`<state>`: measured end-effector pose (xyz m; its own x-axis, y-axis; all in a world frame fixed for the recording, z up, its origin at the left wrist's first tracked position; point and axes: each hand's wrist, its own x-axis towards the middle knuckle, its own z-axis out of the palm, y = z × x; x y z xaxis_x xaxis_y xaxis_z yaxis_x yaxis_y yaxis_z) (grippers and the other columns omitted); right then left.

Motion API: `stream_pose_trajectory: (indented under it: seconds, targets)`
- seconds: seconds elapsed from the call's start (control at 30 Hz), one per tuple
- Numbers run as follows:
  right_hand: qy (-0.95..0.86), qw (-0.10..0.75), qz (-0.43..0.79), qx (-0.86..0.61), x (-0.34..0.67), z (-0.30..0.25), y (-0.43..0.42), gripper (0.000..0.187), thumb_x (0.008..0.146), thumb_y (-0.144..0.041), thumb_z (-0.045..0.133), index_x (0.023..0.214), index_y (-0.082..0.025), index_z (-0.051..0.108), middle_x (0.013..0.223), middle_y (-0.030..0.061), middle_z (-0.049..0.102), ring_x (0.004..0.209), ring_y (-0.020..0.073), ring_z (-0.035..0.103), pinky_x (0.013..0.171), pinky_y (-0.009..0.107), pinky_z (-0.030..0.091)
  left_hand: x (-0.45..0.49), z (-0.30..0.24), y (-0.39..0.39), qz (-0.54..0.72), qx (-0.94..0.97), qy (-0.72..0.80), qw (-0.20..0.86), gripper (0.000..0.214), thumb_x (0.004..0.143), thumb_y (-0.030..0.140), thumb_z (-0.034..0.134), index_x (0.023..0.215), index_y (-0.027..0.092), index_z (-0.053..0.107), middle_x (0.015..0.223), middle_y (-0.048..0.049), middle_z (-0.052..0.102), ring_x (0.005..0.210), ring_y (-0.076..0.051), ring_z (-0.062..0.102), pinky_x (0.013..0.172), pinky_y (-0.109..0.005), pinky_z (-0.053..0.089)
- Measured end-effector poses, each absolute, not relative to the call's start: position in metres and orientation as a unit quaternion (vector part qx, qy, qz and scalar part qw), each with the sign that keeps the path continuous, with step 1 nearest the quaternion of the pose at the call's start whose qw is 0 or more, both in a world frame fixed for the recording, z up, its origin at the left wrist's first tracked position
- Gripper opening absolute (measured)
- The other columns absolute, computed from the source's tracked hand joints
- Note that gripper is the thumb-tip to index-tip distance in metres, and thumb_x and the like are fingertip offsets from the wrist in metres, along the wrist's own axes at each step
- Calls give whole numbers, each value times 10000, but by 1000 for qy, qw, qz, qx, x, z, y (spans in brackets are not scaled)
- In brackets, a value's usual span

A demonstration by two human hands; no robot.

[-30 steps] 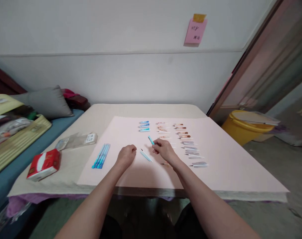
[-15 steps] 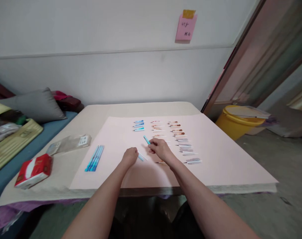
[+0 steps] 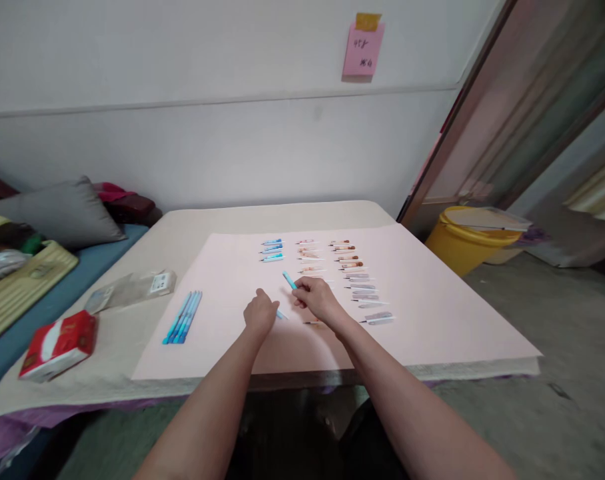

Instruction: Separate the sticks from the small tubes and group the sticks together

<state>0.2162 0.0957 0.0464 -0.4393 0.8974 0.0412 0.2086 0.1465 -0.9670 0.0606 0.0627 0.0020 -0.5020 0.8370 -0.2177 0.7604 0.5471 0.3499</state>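
Head | right fingers (image 3: 303, 285) pinching blue tube (image 3: 288, 279), axis diagonal, end far-left | left fingers (image 3: 272, 307): grip unclear

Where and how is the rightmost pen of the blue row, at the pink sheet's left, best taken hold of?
Probably mid-barrel on the rightmost pen, from its right: bare pink sheet borders that side, whereas the other blue pens lie close along its left.

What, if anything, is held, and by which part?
The right hand holds a light-blue pen piece by its near end; whether the left hand grips anything is unclear.
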Motion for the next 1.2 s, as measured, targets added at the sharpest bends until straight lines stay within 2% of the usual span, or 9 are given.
stream_pose_trajectory:
  seconds: [0.2,0.37,0.63,0.77,0.83,0.9,1.0,1.2]
  targets:
    - [-694,327,491,-412,215,44,94,39,707,-165,542,694,-169,579,515,-32,564,496,118,598,478,191,440,65,0,67,125,434,868,207,450,714,302,601,1078,145,389,1002,-206,618,933,-325,594,714,-386,427]
    - [-687,330,498,-413,216,45,94,37,705,-168,540,689,-170,573,519,-33,555,507,126,608,451,185,429,79,-1,65,141,461,856,184,365,750,123,457,1105,146,375,947,-192,633,884,-298,616,693,-367,427]
    - [-649,339,545,-408,215,45,89,19,691,-156,548,675,-166,543,488,-32,566,436,108,561,435,190,437,78,-6,62,152,467,853,179,320,716,98,456,1034,133,443,929,-198,631,879,-306,610,696,-370,421]
    - [-621,342,575,-407,210,49,87,34,675,-146,557,667,-162,528,488,-30,566,430,102,553,431,186,444,60,4,69,350,359,822,268,269,582,100,571,836,166,512,710,-85,623,787,-259,609,636,-311,412]
    - [-617,339,580,-409,207,50,85,40,671,-147,559,663,-163,523,479,-34,560,424,102,551,423,183,441,47,16,72,428,319,785,316,145,574,137,571,684,183,489,530,-7,526,624,-199,583,541,-265,386]
    - [-617,336,580,-411,203,51,83,50,667,-150,560,656,-165,514,467,-39,549,416,102,548,413,181,437,36,30,72,476,304,750,344,95,612,187,538,616,192,443,434,44,406,460,-133,490,451,-229,333]
    - [-619,332,582,-410,193,52,78,64,658,-153,567,658,-169,505,457,-48,538,411,103,547,406,182,435,25,47,64,547,284,689,381,105,630,226,528,609,184,434,426,68,361,381,-73,378,402,-195,286]
    - [-605,364,600,-377,170,55,69,78,660,-190,572,700,-173,509,498,-44,552,468,118,583,447,195,455,26,58,42,626,255,594,437,123,582,187,600,615,154,486,421,64,402,372,-48,357,375,-171,261]
